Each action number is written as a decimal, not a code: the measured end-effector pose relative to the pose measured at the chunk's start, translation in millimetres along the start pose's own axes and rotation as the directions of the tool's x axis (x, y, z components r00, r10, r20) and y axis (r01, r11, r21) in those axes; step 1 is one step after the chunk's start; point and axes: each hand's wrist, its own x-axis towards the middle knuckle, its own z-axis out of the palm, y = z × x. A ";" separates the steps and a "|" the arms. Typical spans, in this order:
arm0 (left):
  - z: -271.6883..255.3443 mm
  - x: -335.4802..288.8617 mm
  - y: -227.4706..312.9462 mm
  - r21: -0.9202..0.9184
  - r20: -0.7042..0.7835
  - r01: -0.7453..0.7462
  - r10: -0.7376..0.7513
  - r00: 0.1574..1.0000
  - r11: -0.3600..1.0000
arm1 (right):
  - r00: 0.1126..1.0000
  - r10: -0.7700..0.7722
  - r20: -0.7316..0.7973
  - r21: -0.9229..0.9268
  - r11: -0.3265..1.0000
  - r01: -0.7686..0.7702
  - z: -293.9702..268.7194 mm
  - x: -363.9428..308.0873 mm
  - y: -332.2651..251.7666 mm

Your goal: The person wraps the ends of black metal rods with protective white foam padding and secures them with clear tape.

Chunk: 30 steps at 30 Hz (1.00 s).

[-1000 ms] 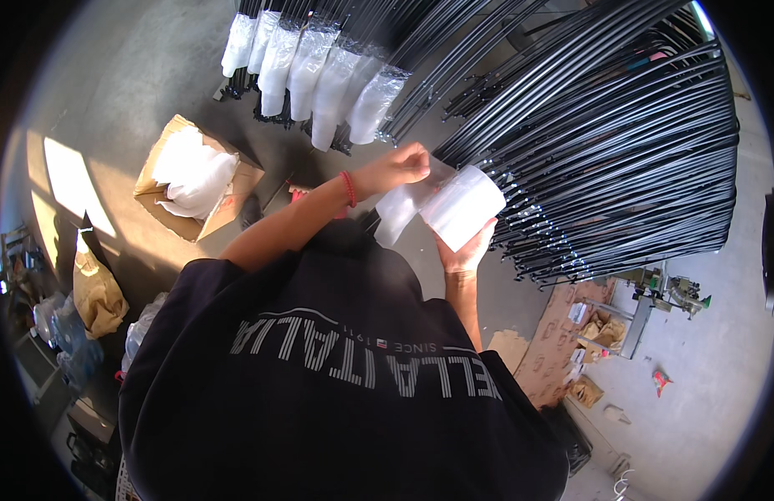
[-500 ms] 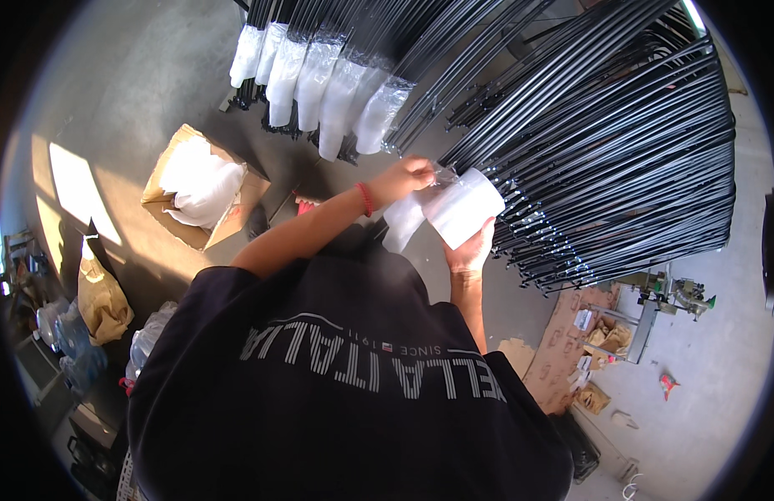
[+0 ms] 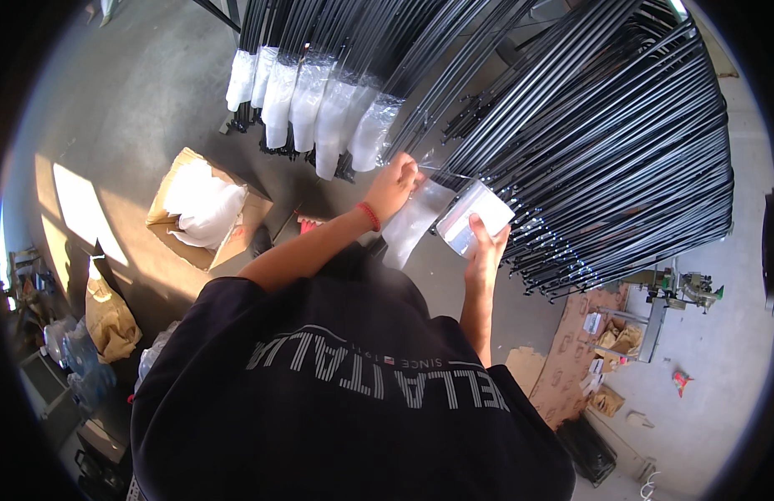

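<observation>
In the middle, my right hand (image 3: 485,250) grips a wide roll of clear plastic film (image 3: 485,209), its thumb lying across the roll's side. My left hand (image 3: 395,188), with a red bracelet at the wrist, is closed in a pinch on a strip of film stretched across from the roll. Between the two hands hangs a translucent plastic bag (image 3: 416,221), close by the ends of some long black rods (image 3: 454,75). What exactly the left fingertips pinch is partly hidden by the hand.
Ahead to the left, several rod bundles end in plastic bags (image 3: 312,100). A dense rack of black rods (image 3: 621,159) fills the right. An open cardboard box (image 3: 245,221) with white bags stands on the floor to the left. A green-and-grey machine (image 3: 683,288) is at far right.
The roll has turned and shifted slightly right in my right hand, the thumb now over it. My left hand has moved a little left, and film now stretches between the hands.
</observation>
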 end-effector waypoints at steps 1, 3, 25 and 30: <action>1.4 1.2 1.1 0.009 -0.033 -0.036 0.036 0.999 0.999 | 0.996 -0.013 -0.089 -0.142 0.990 0.000 2.9 1.6 -1.3; 6.2 3.9 -6.5 -0.029 -0.101 -0.013 0.010 0.995 0.999 | 0.991 -0.067 -0.112 -0.228 0.973 0.040 4.6 2.2 1.5; 23.7 57.1 -13.0 0.089 0.505 0.584 -0.542 0.672 0.807 | 0.945 -0.139 -0.295 -0.434 0.901 -0.002 0.5 26.9 29.3; 22.4 52.4 -4.3 0.032 0.625 0.509 -0.415 0.661 0.860 | 0.958 -0.120 -0.260 -0.344 0.939 0.024 -5.6 38.9 34.9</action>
